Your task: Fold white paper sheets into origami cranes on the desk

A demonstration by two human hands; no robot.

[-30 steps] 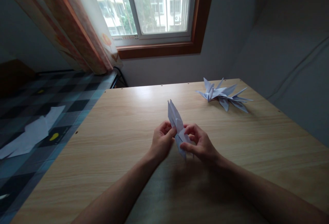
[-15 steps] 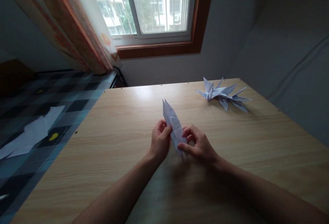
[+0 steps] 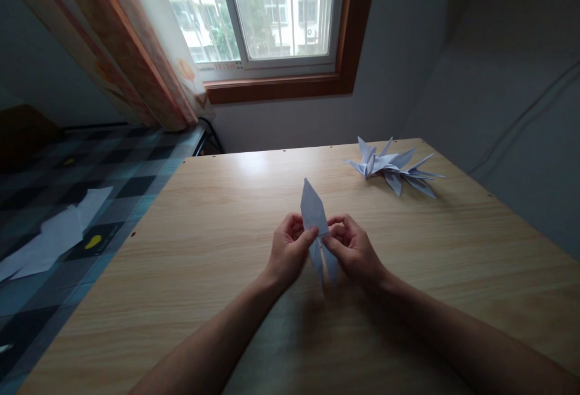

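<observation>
A folded piece of white paper (image 3: 313, 205) is held upright above the table, its single point upward and two narrow legs hanging below. My left hand (image 3: 290, 247) pinches its left edge, thumb lying across the front. On the other side my right hand (image 3: 356, 249) grips the right edge near the middle, thumb on the front and fingers curled behind. The backs of the folds are hidden by the fingers. Several folded white paper cranes (image 3: 389, 165), clustered together, rest at the table's far right.
The light wooden table (image 3: 203, 220) fills the middle. To the left is a bed with a checked cover (image 3: 127, 159), bearing loose white paper sheets (image 3: 63, 235). Behind the table stand a window (image 3: 281, 14) and an orange curtain (image 3: 136, 44).
The folded paper has turned so its flat front with one top point faces me and its two lower legs show. My right hand has closed on its right edge.
</observation>
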